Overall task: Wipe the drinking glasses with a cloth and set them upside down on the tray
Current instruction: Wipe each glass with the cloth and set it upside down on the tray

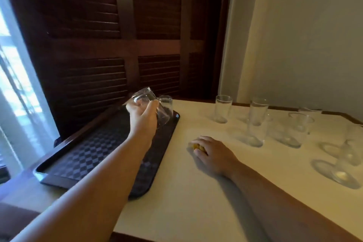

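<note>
Dark louvred doors [121, 45] fill the back, daylight pours in through the window [11, 84] at left, pale wall [304, 35] right, cream table [176, 212] below.

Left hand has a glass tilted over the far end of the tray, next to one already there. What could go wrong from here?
1. The held glass in the left hand is tilted right beside the placed glass; lowering it could knock them together.
2. Both are near the far corner of the tray, so the held glass may land on the rim and tip.
3. The right hand, gripping the cloth, could sweep into the upright glasses nearby.
</note>
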### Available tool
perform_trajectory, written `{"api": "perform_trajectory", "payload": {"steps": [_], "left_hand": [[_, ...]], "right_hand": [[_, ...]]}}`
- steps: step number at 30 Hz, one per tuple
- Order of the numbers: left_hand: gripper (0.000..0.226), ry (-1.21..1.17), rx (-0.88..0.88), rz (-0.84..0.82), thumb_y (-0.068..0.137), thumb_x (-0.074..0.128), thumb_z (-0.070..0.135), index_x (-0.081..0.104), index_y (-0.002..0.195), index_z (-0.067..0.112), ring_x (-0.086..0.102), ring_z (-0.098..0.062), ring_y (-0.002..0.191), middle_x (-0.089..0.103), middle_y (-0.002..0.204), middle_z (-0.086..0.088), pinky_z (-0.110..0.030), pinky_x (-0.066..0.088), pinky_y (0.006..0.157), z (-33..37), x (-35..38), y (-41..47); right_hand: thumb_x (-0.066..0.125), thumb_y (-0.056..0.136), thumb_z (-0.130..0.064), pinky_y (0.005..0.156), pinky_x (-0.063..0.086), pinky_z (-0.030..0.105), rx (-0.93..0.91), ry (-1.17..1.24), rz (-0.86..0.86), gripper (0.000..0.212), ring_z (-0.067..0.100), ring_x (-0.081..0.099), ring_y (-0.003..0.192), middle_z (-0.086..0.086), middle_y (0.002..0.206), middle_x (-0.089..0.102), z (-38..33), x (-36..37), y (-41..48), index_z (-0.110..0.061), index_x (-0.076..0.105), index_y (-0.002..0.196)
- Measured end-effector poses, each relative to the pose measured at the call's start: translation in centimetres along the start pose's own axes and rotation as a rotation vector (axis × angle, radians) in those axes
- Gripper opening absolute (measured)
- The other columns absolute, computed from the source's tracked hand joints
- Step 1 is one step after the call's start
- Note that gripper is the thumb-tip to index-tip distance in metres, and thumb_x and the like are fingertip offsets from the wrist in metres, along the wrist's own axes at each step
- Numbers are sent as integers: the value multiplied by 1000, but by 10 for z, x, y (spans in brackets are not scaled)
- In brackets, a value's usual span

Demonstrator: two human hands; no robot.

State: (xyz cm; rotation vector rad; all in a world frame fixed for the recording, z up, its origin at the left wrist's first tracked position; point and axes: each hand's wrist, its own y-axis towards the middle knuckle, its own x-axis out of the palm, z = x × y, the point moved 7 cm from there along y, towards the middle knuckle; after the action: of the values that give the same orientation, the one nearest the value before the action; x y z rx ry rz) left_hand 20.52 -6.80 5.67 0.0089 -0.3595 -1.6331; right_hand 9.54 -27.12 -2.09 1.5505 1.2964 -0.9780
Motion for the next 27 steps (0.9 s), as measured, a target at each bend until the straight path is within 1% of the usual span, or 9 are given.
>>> {"api": "perform_trajectory", "payload": {"steps": [4,7,10,14,17,21,23,25,27], "left_hand": [[57,443,-50,68,68,68,65,40,107,35,66,-30,108,66,116,-5,-48,61,82,-22,-78,68],[62,600,-39,70,73,77,50,26,105,40,60,-29,115,62,116,-5,-51,58,90,-35,-105,105],[59,725,-20,38,86,78,34,32,120,21,60,-30,116,63,121,-7,-49,53,98,-44,-103,139],[59,699,-19,87,90,77,28,38,131,10,62,-24,105,62,119,-4,-35,49,85,-61,-102,179],[65,687,-17,99,89,78,28,40,139,13,63,-21,108,60,116,2,-33,49,90,-74,-102,192],[68,680,-36,120,89,77,30,38,144,17,63,-21,108,62,115,2,-31,47,86,-82,-104,194],[81,684,-62,96,88,79,29,29,151,15,59,-26,122,60,133,-5,-33,47,94,-81,-104,191],[104,665,-100,81,85,81,27,10,159,14,45,-30,140,40,157,-12,-38,40,111,-76,-106,181],[110,658,-102,110,85,81,26,1,161,15,30,-32,150,22,166,-14,-44,31,120,-62,-105,159]], "right_hand": [[46,102,-46,106,40,34,46,61,29,39,18,50,130,-8,148,48,-14,12,51,-35,55,138],[47,100,-49,98,43,31,86,111,70,39,14,52,125,-12,144,49,-11,17,80,-39,55,137],[49,100,-49,99,44,31,103,148,111,40,11,53,124,-14,143,51,-6,21,100,-36,55,138],[52,100,-48,95,46,29,109,182,145,35,7,53,118,-19,137,51,1,23,113,-40,55,134],[55,99,-47,95,46,28,127,217,123,31,4,52,116,-24,131,50,5,24,116,-45,55,129],[56,99,-46,87,42,23,123,252,113,26,1,50,111,-26,126,48,4,22,115,-46,57,125],[57,99,-44,89,42,23,128,268,120,24,1,50,112,-27,123,48,3,20,114,-47,58,123],[57,99,-41,91,42,23,127,263,133,23,-1,50,112,-28,121,49,0,16,112,-48,59,120],[58,98,-36,91,43,21,125,239,166,22,-2,51,109,-28,119,52,-5,12,103,-46,63,117]]}}
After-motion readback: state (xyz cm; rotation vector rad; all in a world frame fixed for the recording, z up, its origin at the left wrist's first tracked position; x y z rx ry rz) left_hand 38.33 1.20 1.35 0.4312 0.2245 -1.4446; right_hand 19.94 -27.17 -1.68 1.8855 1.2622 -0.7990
